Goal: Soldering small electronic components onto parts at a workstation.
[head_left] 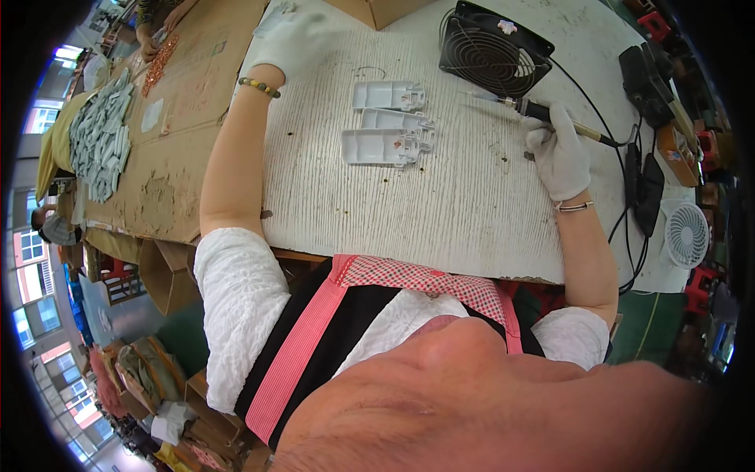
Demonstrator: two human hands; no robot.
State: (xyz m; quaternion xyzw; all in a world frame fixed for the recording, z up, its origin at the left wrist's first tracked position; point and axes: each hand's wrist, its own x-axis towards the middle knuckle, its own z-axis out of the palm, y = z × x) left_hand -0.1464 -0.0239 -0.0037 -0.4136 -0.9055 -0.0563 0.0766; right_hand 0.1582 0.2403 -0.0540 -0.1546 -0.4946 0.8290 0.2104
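In my gloved right hand (562, 153) is a soldering iron (536, 111), its tip pointing left over the white tabletop. My left hand (295, 41), also in a white glove, reaches to the far side of the table beside pale, small pieces (275, 14); its fingers are blurred, so their grip does not show. Between the hands lie three light grey plastic casings: a far one (377, 95), a middle one (385, 119) and a near one (373, 147). Small metal parts sit at their right ends. A thin wire (370, 69) rests just beyond them.
A black fan (495, 51) with a wire guard stands far right, its cable running behind my right hand. Further right are a black device (649, 82) and a small white fan (686, 236). At left, cardboard (185, 141) bears heaped grey parts (102, 141), copper-coloured pieces (161, 67) and another person's hands (148, 46).
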